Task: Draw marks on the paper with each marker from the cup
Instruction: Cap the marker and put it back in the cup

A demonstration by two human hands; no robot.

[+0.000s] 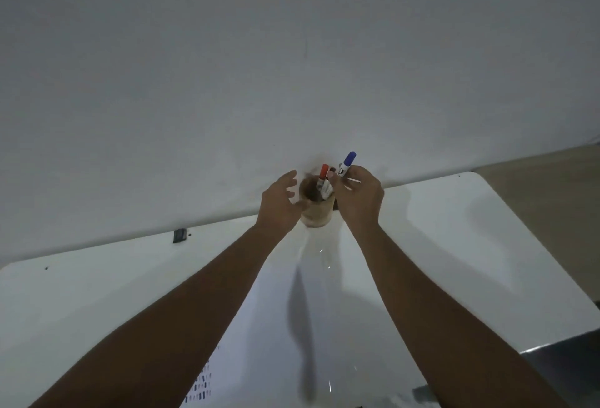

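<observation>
A brown cup (316, 213) stands at the far edge of the white table (454, 245), against the wall. A red-capped marker (323, 175) sticks up out of it, with a darker one behind it. My right hand (358, 198) is just right of the cup and pinches a blue-capped marker (346, 164), cap upward, above the rim. My left hand (281, 204) hovers at the cup's left side with fingers spread, holding nothing. A sheet of white paper (292, 326) lies between my forearms, with small dark marks (201, 381) near its lower left.
A pale wall rises directly behind the table. A small dark clip (180, 235) sits at the table's back edge on the left. The table's rounded right corner gives way to a brownish floor (552, 187). A grey object (568, 368) lies at the lower right.
</observation>
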